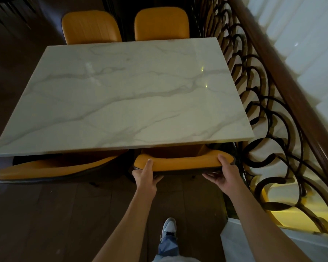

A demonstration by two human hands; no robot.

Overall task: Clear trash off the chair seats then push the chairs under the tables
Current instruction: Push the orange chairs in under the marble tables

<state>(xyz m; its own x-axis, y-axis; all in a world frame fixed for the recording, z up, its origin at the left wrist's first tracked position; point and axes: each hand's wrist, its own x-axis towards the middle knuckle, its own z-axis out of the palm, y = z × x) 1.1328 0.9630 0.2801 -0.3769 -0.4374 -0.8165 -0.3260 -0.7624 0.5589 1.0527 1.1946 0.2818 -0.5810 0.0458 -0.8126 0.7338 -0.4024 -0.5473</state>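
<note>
An orange chair (pixel 184 163) stands at the near right side of a white marble table (pixel 121 95), its seat hidden under the tabletop. My left hand (pixel 146 176) grips the left end of its backrest, thumb on top and fingers behind. At the right end, my right hand (pixel 222 173) grips the backrest the same way. A second orange chair (pixel 53 168) sits tucked under the near left side. No trash shows on any chair.
Two more orange chairs (pixel 91 28) (pixel 162 24) stand tucked in at the table's far side. A dark ornate iron railing with a wooden handrail (pixel 273 110) runs close along the right. Dark wooden floor (pixel 55 214) lies around me; my shoe (pixel 169 226) is below.
</note>
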